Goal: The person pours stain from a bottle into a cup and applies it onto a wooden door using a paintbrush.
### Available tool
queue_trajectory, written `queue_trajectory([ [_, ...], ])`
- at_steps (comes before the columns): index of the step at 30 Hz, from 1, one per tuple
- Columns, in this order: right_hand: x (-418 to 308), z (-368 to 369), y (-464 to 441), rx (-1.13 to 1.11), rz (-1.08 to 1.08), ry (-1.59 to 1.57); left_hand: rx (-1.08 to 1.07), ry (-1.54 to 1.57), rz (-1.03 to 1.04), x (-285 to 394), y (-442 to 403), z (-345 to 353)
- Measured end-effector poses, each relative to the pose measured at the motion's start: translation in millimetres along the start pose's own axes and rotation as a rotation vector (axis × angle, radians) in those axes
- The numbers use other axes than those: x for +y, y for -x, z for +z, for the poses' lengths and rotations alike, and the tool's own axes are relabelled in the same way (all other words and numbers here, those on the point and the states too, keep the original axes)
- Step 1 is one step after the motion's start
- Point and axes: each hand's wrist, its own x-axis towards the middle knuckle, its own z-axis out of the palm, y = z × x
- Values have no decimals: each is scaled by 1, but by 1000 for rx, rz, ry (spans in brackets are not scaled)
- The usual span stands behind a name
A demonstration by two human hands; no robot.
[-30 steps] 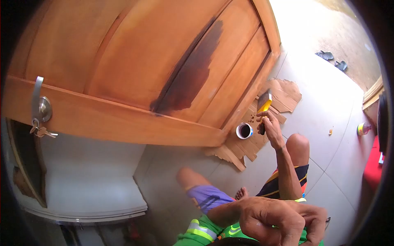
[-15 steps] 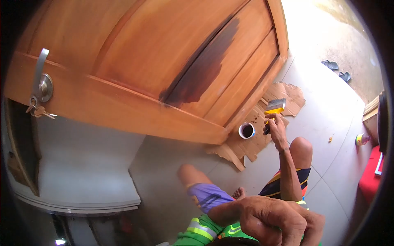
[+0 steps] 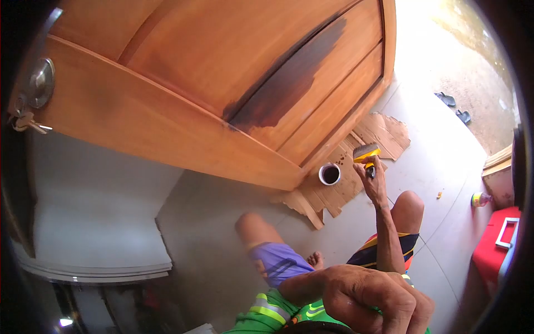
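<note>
A wide paintbrush (image 3: 367, 152) with a yellow ferrule is gripped in my right hand (image 3: 375, 181), bristles pointing up and left. Below and left of it, a small white tub (image 3: 329, 174) of dark liquid stands on torn cardboard (image 3: 356, 183). The brush is apart from both the tub and the wooden door (image 3: 167, 106). A dark brown stained patch (image 3: 295, 78) covers part of one door panel. Close to the camera, my left hand (image 3: 364, 295) is bent across my right arm. Its fingertips are out of sight, so I cannot tell what it holds.
A lever handle plate (image 3: 40, 83) with keys (image 3: 28, 122) is on the door. Stacked pale boards (image 3: 100, 222) lie at left. At right are a red case (image 3: 495, 245), a small bottle (image 3: 481, 199) and black sandals (image 3: 463, 117). Dark drips spot the cardboard.
The brush has tilted, its bristles now turned further left, and my right hand has dropped slightly. The view has shifted a little. The stained patch looks unchanged.
</note>
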Motion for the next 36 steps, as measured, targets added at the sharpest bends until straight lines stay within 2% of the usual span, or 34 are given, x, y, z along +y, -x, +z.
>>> queue_trajectory([
  [3,-4,2,2,61,3,122,3,16,-5,8,4,-1],
  [5,3,4,2,94,51,47,45,-71,-183,25,12,-3],
  [6,7,5,1,111,71,12,73,-168,-367,52,21,-6],
  [8,10,5,2,125,162,-184,60,-632,-381,83,38,-29],
  [10,19,4,4,123,194,-326,345,-1206,-508,122,98,-78],
  [12,16,-1,7,133,166,-245,620,-1406,-424,163,118,-119],
  [14,2,-5,10,118,186,-219,923,-1520,-493,194,176,-161],
  [16,-11,-9,13,85,160,-302,1178,-1549,-505,220,236,-191],
  [18,-31,-15,15,40,61,-392,1392,-1389,-340,232,286,-207],
  [23,-101,-12,20,-112,-428,-571,1630,-1378,-344,250,315,-186],
  [25,-123,-2,9,-68,-633,-415,1714,-1374,-353,255,316,-181],
  [26,-134,7,5,-58,-697,-375,1635,-1447,-216,257,322,-188],
  [27,-140,13,5,-51,-760,-335,1627,-1437,-242,259,330,-191],
  [29,-136,21,12,-177,-714,-123,1607,-1416,-291,257,317,-187],
  [30,-119,33,17,-283,-622,-171,1620,-1397,-311,254,311,-184],
  [31,-111,37,24,-294,-600,-46,1634,-1376,-332,250,304,-179],
  [33,-76,48,38,-280,-526,-141,1629,-1357,-345,249,301,-177],
  [36,-103,38,43,-212,-565,-214,1609,-1367,-319,258,329,-180],
])
